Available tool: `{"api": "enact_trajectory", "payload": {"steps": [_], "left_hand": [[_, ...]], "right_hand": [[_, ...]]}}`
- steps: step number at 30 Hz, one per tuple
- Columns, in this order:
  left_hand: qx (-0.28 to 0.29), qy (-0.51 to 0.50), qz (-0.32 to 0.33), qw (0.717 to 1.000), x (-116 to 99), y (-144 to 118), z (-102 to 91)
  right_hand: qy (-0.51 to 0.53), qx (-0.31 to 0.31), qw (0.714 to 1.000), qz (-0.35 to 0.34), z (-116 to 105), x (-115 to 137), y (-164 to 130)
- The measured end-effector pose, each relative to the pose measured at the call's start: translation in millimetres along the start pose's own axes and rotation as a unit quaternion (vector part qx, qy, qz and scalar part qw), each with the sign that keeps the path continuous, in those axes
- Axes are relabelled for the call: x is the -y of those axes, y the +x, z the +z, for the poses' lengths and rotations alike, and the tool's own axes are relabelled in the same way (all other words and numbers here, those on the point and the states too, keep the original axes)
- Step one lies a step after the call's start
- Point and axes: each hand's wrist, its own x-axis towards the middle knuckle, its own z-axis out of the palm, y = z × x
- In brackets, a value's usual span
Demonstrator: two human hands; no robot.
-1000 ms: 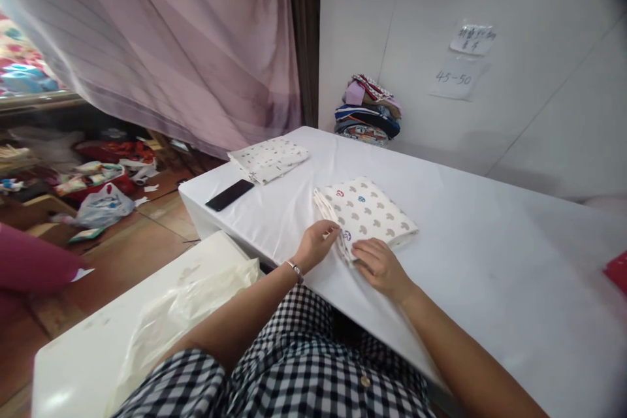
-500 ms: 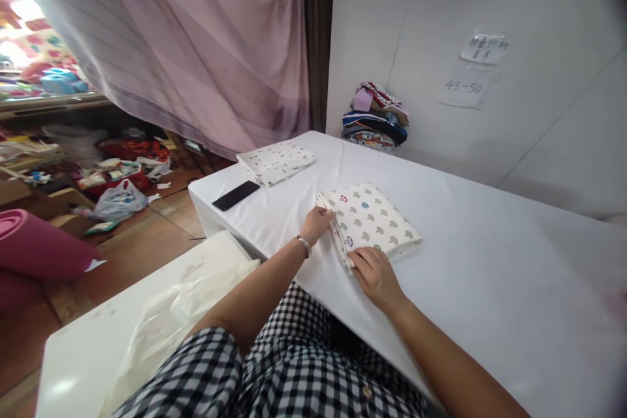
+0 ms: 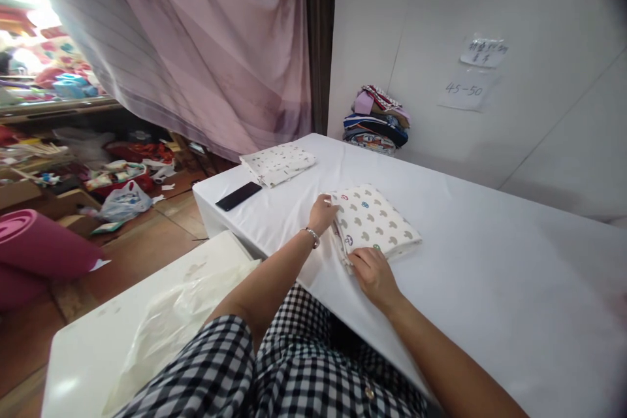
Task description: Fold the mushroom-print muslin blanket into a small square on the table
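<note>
A folded cream cloth with a grey mushroom print (image 3: 375,221) lies on the white table (image 3: 480,261). My left hand (image 3: 323,213) touches the cloth's far left corner, fingers pinching its edge. On the near corner of the cloth rests my right hand (image 3: 373,274), fingers curled and pressing it down. A bracelet shows on my left wrist.
A second folded patterned cloth (image 3: 278,162) and a black phone (image 3: 238,196) lie at the table's left end. A pile of folded clothes (image 3: 376,119) sits against the wall. A clear plastic bag (image 3: 181,317) lies on a lower white surface at left. Clutter covers the floor.
My left hand has slid along the cloth's left edge from the near corner up to the far corner. My right hand stays on the near corner.
</note>
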Motion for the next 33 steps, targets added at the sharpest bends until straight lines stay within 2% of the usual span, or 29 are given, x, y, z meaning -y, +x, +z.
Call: {"api": "enact_trajectory", "payload": {"steps": [3,7,13,18,22,27,30,33], "left_hand": [[-0.019,-0.016,-0.005,1.0,9,-4,-3.6],[0.002,0.01,-0.054,0.999,23,-8,-4.8],[-0.013,0.04,-0.082,0.996,27,-7,-0.8],[0.011,-0.037,-0.131,0.991,31,-9,1.9],[0.022,-0.042,-0.105,0.993,20,6,12.2],[0.015,-0.01,-0.068,0.998,-3,41,25.1],[0.003,0.017,-0.078,0.997,-3,49,24.7],[0.01,0.026,-0.082,0.996,5,47,21.2]], "right_hand": [[0.014,0.013,1.0,-0.008,-3,2,0],[0.02,0.03,0.999,-0.012,-3,4,-1],[0.004,0.045,0.999,-0.011,-2,6,0],[-0.042,0.039,0.998,-0.032,5,9,-3],[-0.085,0.02,0.995,-0.043,15,4,-3],[-0.117,0.062,0.991,-0.001,26,-7,28],[-0.108,0.107,0.988,0.02,25,-6,45],[-0.067,0.133,0.989,-0.007,16,-2,44]]}}
